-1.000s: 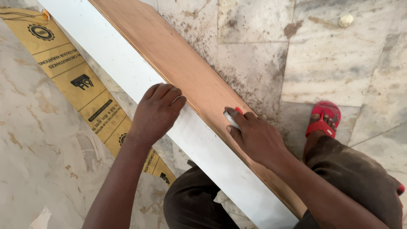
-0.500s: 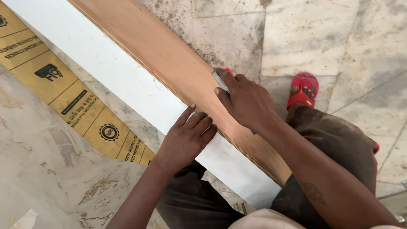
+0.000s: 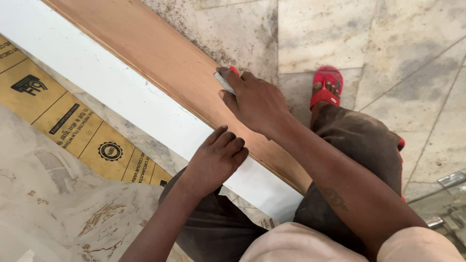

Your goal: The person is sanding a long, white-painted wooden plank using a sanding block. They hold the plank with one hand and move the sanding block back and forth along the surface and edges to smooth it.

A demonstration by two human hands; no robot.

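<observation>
**Hands on a board with a small scraper**

Board point(image 3: 160, 63) lying across the lap, running from upper left to lower centre; its brown wood face lies on the far side and a white band point(image 3: 102, 92) along the near edge. Right hand point(image 3: 255, 102) rests on the brown face with fingers pressed together around a small tool point(image 3: 224, 81), a flat grey piece with a red tip showing past the knuckles. The tool lies under the fingertips and against the wood, pinched between thumb and curled fingers; only its front end is visible. Left hand point(image 3: 218, 157) sits on the white band just below and beside the right hand, fingers curled loosely with the knuckles up and holding nothing. The two hands are near each other but apart. Beyond the board, a foot in a red sandal point(image 3: 327, 82) stands on the marble floor point(image 3: 340, 29). At left, a yellow printed sheet point(image 3: 58, 116) lies on the floor, partly under the board. Dark trousers point(image 3: 359, 140) cover the bent knee under the right forearm.
</observation>
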